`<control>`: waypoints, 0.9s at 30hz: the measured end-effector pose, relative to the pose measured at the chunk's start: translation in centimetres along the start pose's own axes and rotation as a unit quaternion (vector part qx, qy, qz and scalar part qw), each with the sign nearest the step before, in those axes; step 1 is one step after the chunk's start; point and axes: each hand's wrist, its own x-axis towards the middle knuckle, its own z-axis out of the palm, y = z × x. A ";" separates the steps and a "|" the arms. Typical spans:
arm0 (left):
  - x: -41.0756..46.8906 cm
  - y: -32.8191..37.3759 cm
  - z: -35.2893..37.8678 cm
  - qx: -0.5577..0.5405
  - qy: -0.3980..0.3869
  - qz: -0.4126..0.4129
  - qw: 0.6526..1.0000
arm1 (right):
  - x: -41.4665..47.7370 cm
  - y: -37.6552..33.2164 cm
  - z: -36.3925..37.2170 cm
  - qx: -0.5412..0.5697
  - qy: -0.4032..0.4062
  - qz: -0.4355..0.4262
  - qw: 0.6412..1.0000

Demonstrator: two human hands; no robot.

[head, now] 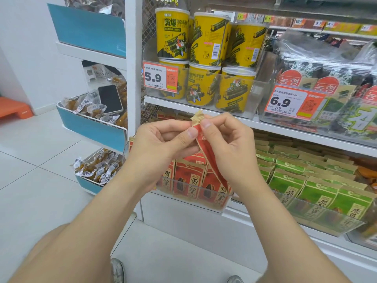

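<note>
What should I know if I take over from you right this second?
Left grip: thumb and fingers pinch the top edge of the red sunflower seed packet.
Right grip: pinches the same top edge, right beside it.
The packet hangs in the air in front of the clear bin of matching red packets.
Done: one packet is in hand, out of the bin.
Left: probably straighten its crumpled top, then stand it in the bin with the others.
</note>
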 end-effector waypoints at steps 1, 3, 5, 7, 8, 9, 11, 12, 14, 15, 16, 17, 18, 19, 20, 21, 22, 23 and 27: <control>0.0 0.0 0.0 0.000 0.009 -0.004 1.000 | 0.0 0.0 0.0 0.020 0.001 0.017 1.000; 0.0 0.1 0.1 0.005 0.020 -0.010 1.000 | 0.0 -0.1 0.2 0.056 -0.002 0.055 0.997; 0.1 0.1 0.0 0.006 0.027 -0.014 1.000 | 0.0 -0.1 0.4 0.076 -0.004 0.082 0.994; 0.1 0.1 0.0 0.006 0.032 -0.015 0.999 | -0.1 -0.1 0.5 0.090 -0.005 0.098 0.991; 0.1 0.1 -0.1 0.004 0.033 -0.015 0.999 | -0.1 -0.2 0.5 0.094 -0.006 0.103 0.990; 0.1 0.0 -0.1 0.001 0.034 -0.017 0.999 | -0.1 -0.2 0.5 0.094 -0.006 0.106 0.990; 0.2 0.0 -0.1 0.001 0.035 -0.021 0.999 | -0.1 -0.2 0.5 0.090 -0.003 0.106 0.990; 0.2 0.0 -0.1 0.005 0.038 -0.024 0.999 | -0.1 -0.2 0.5 0.082 -0.001 0.102 0.991; 0.3 -0.1 -0.2 0.018 0.049 -0.029 0.998 | -0.1 0.0 0.5 0.045 0.000 0.077 0.996; 0.4 -0.2 -0.3 0.023 0.056 -0.029 0.998 | -0.1 0.0 0.6 0.019 -0.004 0.062 0.998; 0.4 -0.3 -0.3 0.027 0.064 -0.027 0.997 | -0.1 0.1 0.6 -0.003 -0.010 0.052 0.999; 0.5 -0.3 -0.4 0.030 0.071 -0.024 0.997 | -0.2 0.1 0.5 -0.014 -0.017 0.048 0.999; 0.5 -0.4 -0.4 0.033 0.076 -0.019 0.996 | -0.2 0.0 0.5 -0.011 -0.027 0.049 0.998; 0.6 -0.4 -0.4 0.032 0.079 -0.013 0.996 | -0.2 -0.1 0.4 -0.004 -0.039 0.051 0.998; 0.6 -0.3 -0.4 0.026 0.081 -0.009 0.996 | -0.2 -0.3 0.3 0.000 -0.057 0.049 0.997; 0.7 -0.3 -0.4 0.013 0.084 -0.006 0.996 | -0.2 -0.5 0.1 -0.006 -0.082 0.044 0.996; 0.8 -0.3 -0.5 -0.004 0.092 -0.004 0.996 | -0.2 -0.7 -0.1 -0.019 -0.109 0.040 0.993; 0.9 -0.3 -0.5 -0.023 0.108 -0.003 0.994 | -0.1 -0.8 -0.3 -0.035 -0.133 0.041 0.990; 1.2 -0.2 -0.7 -0.057 0.170 -0.008 0.984 | 0.1 -0.8 -1.1 -0.074 -0.141 0.062 0.985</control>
